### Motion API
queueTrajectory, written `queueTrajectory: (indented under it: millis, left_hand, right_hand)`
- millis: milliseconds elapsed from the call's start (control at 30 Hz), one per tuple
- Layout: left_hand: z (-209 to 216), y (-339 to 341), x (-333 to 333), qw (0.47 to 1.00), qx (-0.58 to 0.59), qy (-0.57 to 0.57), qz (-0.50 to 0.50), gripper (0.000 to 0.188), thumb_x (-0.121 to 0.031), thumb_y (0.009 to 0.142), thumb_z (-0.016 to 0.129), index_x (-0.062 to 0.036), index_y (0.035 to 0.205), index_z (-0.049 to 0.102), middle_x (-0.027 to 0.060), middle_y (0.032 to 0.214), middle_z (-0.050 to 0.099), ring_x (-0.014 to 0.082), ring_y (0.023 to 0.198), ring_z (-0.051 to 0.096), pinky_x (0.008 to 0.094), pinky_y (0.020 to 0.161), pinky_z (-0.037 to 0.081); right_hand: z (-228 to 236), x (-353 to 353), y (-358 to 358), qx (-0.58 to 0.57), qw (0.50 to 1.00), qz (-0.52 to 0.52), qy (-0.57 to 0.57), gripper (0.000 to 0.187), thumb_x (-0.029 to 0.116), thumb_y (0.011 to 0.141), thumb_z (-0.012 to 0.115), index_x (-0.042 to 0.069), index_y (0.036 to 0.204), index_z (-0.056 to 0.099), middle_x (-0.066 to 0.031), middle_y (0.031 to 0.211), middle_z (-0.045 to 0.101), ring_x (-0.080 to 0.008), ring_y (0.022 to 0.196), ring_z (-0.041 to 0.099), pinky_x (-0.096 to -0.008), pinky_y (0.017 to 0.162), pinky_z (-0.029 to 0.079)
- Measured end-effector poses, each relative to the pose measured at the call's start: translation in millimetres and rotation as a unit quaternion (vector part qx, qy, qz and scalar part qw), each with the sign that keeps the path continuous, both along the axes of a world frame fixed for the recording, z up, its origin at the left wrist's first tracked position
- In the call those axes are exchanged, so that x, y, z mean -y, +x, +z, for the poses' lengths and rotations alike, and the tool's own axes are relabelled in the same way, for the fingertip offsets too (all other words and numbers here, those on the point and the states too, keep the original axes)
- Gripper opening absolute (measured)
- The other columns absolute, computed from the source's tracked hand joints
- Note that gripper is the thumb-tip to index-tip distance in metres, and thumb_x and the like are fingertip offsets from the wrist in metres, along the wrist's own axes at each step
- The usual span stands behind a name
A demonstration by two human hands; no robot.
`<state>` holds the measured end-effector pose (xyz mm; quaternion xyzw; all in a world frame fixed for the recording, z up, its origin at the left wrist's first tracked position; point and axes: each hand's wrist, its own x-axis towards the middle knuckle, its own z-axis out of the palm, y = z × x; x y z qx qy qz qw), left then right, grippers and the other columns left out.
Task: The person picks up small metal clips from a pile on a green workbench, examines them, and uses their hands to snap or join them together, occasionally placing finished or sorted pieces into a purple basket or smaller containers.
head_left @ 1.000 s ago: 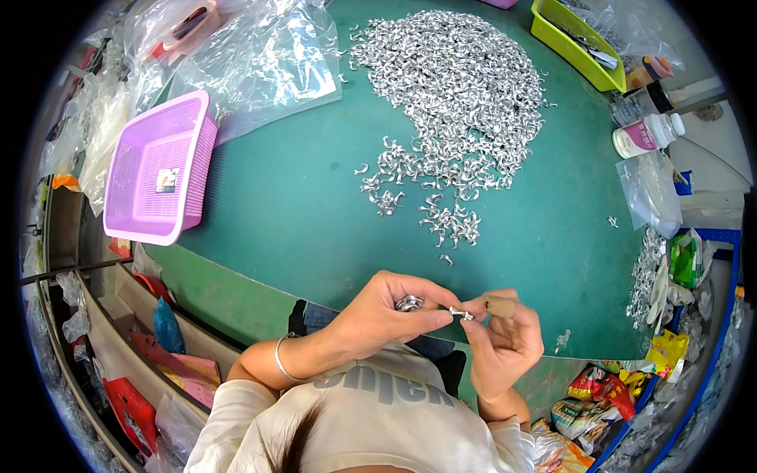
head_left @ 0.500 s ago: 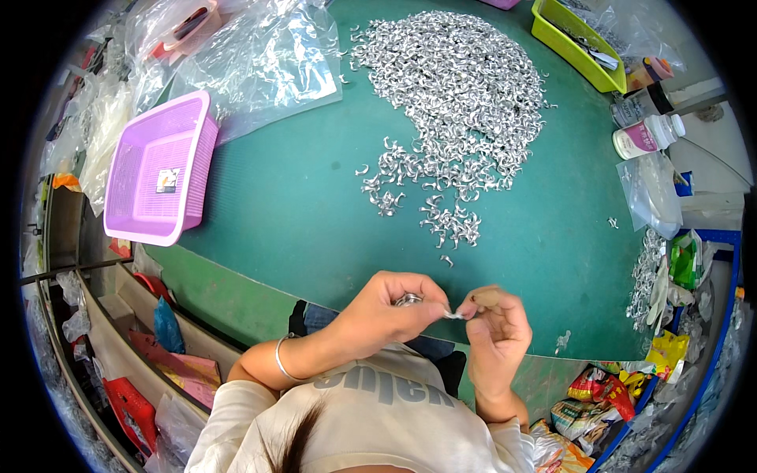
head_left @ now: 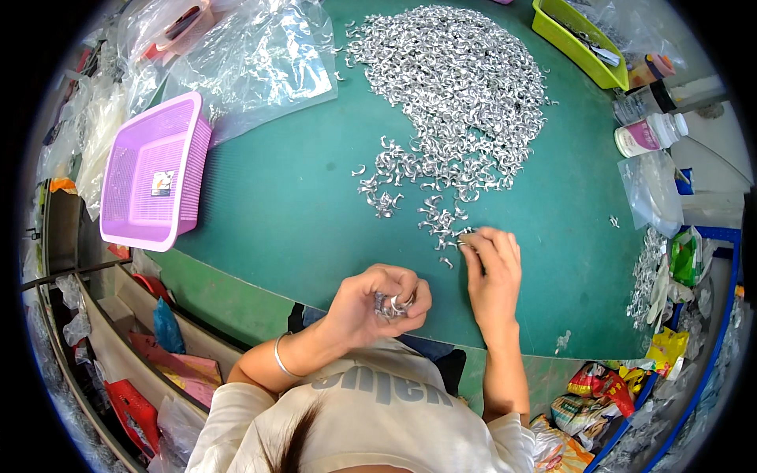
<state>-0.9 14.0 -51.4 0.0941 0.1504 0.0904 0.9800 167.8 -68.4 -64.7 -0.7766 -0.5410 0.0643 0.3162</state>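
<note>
Curling around a bunch of small curved metal pieces, the left hand is held near the front edge of the green tabletop; its fingers are mostly closed, and the shiny pieces can be seen in the gap between fingers and palm; a thin silver bracelet is worn on its wrist.

The right hand is stretched out farther over the table; its thumb and first finger are brought close together at the near end of a small loose group of metal pieces; whether one is pinched there cannot be told, as the fingertips are too small to see well; one lone piece is seen just beside them, on the near side.

Behind that group, a big silver heap of the same curved pieces is spread on the tabletop; the two are joined by a thinner spill.

To the left, a purple plastic basket is set, with a big clear plastic bag laid behind it; at the far right, a lime-green tray and a white bottle with a pink label are placed.
</note>
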Motion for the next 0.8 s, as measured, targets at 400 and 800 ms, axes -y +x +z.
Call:
queueTrajectory:
  millis: [400, 800]
  left_hand:
    - [5, 6, 2, 0.968, -0.133, 0.209, 0.045, 0.017, -0.012, 0.084, 0.048, 0.0009, 0.073, 0.051, 0.0034, 0.059, 0.043, 0.0073, 0.046, 0.033, 0.0207, 0.039, 0.023]
    - [15, 15, 7, 0.864, -0.161, 0.471, 0.075, 0.018, 0.001, 0.072, 0.064, -0.0006, 0.089, 0.065, -0.0025, 0.061, 0.044, 0.0043, 0.055, 0.034, 0.021, 0.049, 0.029]
  right_hand:
    - [13, 17, -4, -0.502, 0.838, -0.145, 0.16, 0.012, -0.001, 0.076, 0.062, -0.001, 0.088, 0.059, -0.0071, 0.08, 0.06, -0.0116, 0.072, 0.052, -0.0218, 0.063, 0.039]
    - [20, 28, -34, -0.77, 0.63, -0.012, 0.098, 0.014, -0.001, 0.08, 0.056, -0.001, 0.094, 0.052, -0.0076, 0.086, 0.058, -0.0116, 0.073, 0.054, -0.0224, 0.062, 0.04]
